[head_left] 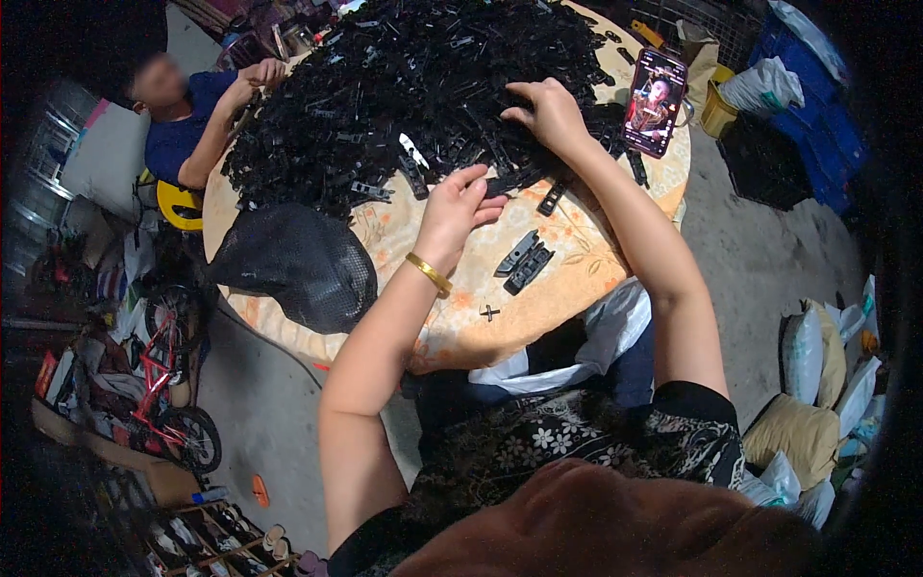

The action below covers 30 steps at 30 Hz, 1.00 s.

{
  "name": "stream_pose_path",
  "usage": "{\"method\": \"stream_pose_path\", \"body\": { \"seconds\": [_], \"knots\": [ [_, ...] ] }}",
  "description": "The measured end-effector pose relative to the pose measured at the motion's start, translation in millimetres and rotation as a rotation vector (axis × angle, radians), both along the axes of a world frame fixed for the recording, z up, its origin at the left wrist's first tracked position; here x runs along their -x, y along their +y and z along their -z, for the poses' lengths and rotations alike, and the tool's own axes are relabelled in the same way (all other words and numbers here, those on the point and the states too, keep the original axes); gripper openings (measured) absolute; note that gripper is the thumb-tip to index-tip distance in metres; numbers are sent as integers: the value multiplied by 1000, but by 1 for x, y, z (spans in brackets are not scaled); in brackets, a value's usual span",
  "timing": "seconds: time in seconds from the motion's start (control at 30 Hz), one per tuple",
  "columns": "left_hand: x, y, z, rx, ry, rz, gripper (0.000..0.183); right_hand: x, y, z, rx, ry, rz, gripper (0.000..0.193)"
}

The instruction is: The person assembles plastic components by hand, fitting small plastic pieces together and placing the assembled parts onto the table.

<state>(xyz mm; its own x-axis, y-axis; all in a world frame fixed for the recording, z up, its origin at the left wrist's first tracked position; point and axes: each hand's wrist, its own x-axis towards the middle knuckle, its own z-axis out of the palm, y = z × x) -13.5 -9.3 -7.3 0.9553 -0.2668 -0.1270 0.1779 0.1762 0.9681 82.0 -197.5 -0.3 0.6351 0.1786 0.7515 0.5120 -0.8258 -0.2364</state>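
Observation:
My left hand [459, 212], with a gold bracelet [429, 273] on its wrist, is at the near edge of a large heap of small black plastic parts [385, 96]. Its fingers are loosely bent and apart; a black part [502, 184] lies right at the fingertips, and I see no firm grip on it. Farther right, my right hand [553, 117] hovers over the heap, thumb and forefinger spread with a gap between them. Nearer me on the cloth lie a pair of long black clip-like parts [525, 262] and a small black cross-shaped piece [489, 313].
A flowered cloth covers the round table [586, 260]. A lit phone [656, 103] stands at its right; a black mesh bag [293, 269] lies at its left. Across on the left, a co-worker's hand [261, 73] touches the heap's edge. Sacks [793, 428] lie at right, a red bicycle [159, 375] at left.

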Motion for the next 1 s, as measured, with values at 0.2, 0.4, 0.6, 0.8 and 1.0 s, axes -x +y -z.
{"method": "stream_pose_path", "body": {
  "seconds": [0.2,0.4,0.6,0.8,1.0],
  "knots": [
    [-3,7,-6,76,41,-104,31,15,10,-7,-327,203,-91,41],
    [-7,14,-5,259,53,-132,29,51,34,-10,-490,611,-776,33],
    [-7,13,-7,287,37,-86,27,54,31,-9,-461,627,-775,33],
    [-4,17,-9,239,-19,-72,27,56,33,-10,-449,630,-836,32],
    [-4,13,-7,193,-22,-153,26,52,34,-1,-543,729,-916,31]
  ]
}}
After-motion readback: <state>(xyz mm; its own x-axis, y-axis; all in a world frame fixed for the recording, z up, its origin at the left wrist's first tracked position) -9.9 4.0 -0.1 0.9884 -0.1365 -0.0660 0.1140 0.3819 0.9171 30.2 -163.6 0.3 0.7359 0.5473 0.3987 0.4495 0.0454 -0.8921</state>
